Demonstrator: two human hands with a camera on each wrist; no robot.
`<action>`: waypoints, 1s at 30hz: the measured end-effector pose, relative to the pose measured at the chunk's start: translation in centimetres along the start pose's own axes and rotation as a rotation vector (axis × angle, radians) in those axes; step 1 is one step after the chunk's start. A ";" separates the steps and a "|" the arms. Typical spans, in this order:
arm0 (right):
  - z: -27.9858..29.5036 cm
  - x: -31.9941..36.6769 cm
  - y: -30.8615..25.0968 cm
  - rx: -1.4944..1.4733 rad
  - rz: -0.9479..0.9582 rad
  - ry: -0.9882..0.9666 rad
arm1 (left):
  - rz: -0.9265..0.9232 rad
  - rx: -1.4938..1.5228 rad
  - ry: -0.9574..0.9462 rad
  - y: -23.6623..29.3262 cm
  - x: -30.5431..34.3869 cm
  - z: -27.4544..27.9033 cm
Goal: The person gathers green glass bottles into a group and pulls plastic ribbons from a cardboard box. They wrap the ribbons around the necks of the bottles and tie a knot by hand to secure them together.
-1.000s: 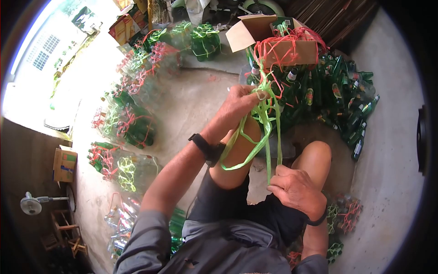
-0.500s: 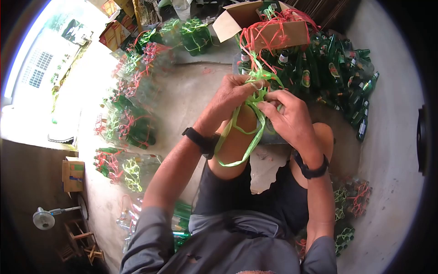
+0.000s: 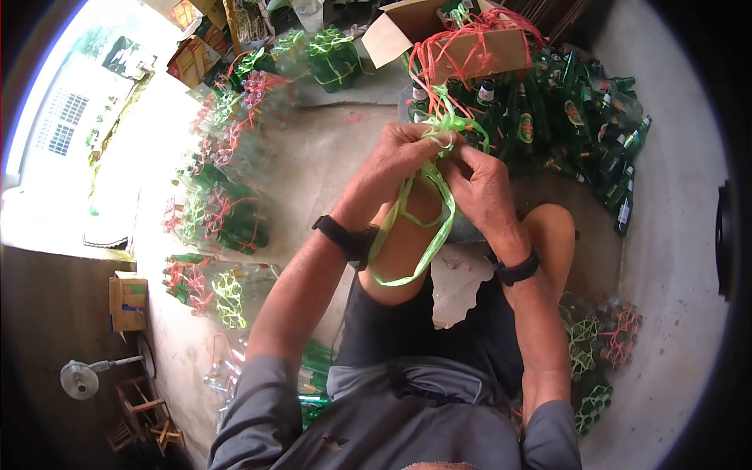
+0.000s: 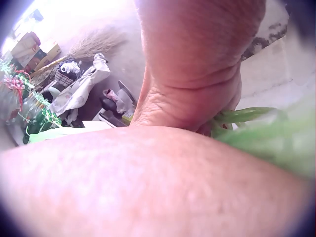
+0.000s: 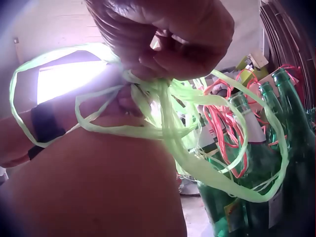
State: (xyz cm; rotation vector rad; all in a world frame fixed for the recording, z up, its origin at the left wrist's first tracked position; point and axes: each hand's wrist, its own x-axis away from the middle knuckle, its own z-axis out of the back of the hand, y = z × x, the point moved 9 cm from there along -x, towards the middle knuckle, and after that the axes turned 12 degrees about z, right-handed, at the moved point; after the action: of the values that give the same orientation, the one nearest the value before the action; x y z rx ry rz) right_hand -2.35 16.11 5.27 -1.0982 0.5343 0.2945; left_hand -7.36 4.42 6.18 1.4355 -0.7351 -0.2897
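Beyond my knees, a heap of green bottles (image 3: 580, 125) lies on the concrete floor, with a cardboard box (image 3: 385, 39) at its far edge. Above my left knee, my left hand (image 3: 395, 160) and right hand (image 3: 482, 188) meet. Both have fingers curled, pinching the green plastic string (image 3: 451, 215), whose loops dangle over my thigh.

Far side: box (image 3: 478, 51) on the loose bottles (image 3: 580, 117).
Before box: left hand (image 3: 395, 160) and right hand (image 3: 482, 188), touching, both on the string (image 3: 448, 227).
Left of box: bundled bottles (image 3: 231, 219) on the floor (image 3: 329, 172).
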 end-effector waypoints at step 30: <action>7.2 11.1 -7.1 -0.436 -0.291 -0.205 | -0.070 0.023 0.054 -0.3 -0.4 0.8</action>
State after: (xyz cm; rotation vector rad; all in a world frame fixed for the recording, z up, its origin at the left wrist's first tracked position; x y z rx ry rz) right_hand 12.25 19.07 7.14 -1.5285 0.1211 0.2699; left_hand -8.05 4.00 5.72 1.4871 -0.6471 -0.2958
